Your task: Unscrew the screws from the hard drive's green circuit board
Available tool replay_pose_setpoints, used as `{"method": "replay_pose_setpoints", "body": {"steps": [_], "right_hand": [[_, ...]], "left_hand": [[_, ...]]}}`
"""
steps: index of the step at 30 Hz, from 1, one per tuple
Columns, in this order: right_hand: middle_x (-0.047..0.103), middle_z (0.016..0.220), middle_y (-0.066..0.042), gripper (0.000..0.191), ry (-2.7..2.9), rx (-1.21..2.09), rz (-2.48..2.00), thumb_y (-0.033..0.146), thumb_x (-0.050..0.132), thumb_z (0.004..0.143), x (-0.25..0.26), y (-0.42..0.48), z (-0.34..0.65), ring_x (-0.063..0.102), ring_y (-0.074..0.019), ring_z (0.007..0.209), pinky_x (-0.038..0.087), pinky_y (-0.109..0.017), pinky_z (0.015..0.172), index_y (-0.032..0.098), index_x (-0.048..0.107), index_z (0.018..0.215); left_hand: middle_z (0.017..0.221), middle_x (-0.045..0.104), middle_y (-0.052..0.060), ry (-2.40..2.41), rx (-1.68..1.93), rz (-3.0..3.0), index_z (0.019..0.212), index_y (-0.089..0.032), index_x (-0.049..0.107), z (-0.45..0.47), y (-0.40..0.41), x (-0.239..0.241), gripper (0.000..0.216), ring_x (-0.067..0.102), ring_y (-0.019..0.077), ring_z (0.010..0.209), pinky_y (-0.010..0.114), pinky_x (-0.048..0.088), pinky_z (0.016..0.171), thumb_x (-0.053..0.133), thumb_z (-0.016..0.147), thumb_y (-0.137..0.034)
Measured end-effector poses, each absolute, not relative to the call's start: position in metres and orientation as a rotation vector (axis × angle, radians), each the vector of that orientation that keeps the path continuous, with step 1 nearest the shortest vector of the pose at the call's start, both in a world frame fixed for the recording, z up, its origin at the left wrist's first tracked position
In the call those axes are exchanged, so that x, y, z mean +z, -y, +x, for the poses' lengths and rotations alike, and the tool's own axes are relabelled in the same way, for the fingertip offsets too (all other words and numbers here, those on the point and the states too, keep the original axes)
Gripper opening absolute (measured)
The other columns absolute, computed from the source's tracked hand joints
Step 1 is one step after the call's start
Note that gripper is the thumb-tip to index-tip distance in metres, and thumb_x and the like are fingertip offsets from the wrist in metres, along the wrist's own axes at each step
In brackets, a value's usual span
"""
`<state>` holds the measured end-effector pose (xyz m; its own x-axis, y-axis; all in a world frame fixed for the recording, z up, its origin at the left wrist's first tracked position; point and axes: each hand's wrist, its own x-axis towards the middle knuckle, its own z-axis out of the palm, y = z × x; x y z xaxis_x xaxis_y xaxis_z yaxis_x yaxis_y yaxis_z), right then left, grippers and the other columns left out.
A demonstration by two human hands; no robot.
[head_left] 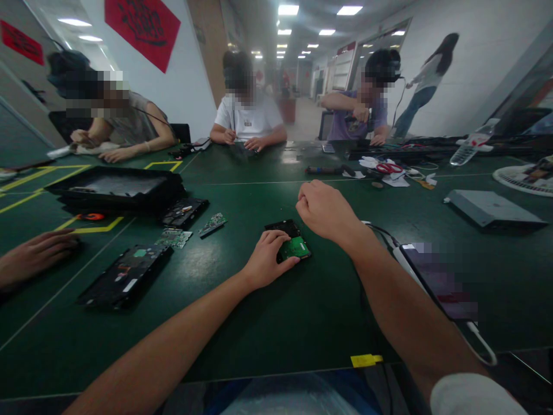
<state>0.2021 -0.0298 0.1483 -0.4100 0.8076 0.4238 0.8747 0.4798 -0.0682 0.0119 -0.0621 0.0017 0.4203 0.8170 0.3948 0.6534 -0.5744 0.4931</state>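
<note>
A black hard drive with a green circuit board (298, 248) lies flat on the green table in front of me. My left hand (268, 259) grips it from the near left side, fingers over its top and thumb along the near edge. Just beyond its far right corner, my right hand (325, 210) is raised with the fingers curled closed. Whatever those fingers may hold is hidden from view. To the left of the drive lies a small loose circuit board (213, 225).
At left are a black drive unit (127, 275), a black tray (116, 187) and another person's hand (38, 253). A phone (436, 282) with cables lies by my right forearm. A grey metal box (496, 208) and bottle (473, 143) stand right. Several people sit opposite.
</note>
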Motion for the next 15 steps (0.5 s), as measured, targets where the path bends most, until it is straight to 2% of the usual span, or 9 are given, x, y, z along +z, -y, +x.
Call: {"method": "replay_pose_setpoints", "body": {"steps": [4, 9, 15], "right_hand": [[0.073, 0.099, -0.020, 0.029, 2.369, -0.273, -1.480, 0.021, 0.044, 0.098, 0.152, 0.018, 0.199, 0.069, -0.0303, 0.085, 0.051, -0.040, 0.073, 0.010, 0.070, 0.101], [0.076, 0.090, -0.021, 0.027, 2.513, -0.292, -1.514, 0.019, 0.048, 0.095, 0.145, 0.007, 0.197, 0.071, -0.0302, 0.081, 0.053, -0.038, 0.069, 0.011, 0.073, 0.092], [0.076, 0.103, -0.018, 0.021, 2.594, -0.193, -1.483, 0.020, 0.061, 0.088, 0.144, 0.008, 0.208, 0.072, -0.0328, 0.088, 0.051, -0.040, 0.071, 0.015, 0.071, 0.106]], "left_hand": [[0.134, 0.062, 0.012, -1.278, 0.893, 2.413, 0.129, -0.021, 0.063, 0.012, 0.062, 0.003, 0.050, 0.052, 0.0337, 0.130, 0.054, 0.048, 0.111, 0.074, 0.090, -0.049], [0.134, 0.062, 0.012, -1.286, 0.878, 2.407, 0.130, -0.022, 0.063, 0.012, 0.063, 0.005, 0.050, 0.052, 0.0341, 0.130, 0.055, 0.048, 0.111, 0.074, 0.090, -0.049], [0.134, 0.062, 0.012, -1.289, 0.882, 2.414, 0.130, -0.021, 0.063, 0.012, 0.063, 0.005, 0.050, 0.052, 0.0334, 0.130, 0.053, 0.048, 0.112, 0.074, 0.090, -0.048]]}}
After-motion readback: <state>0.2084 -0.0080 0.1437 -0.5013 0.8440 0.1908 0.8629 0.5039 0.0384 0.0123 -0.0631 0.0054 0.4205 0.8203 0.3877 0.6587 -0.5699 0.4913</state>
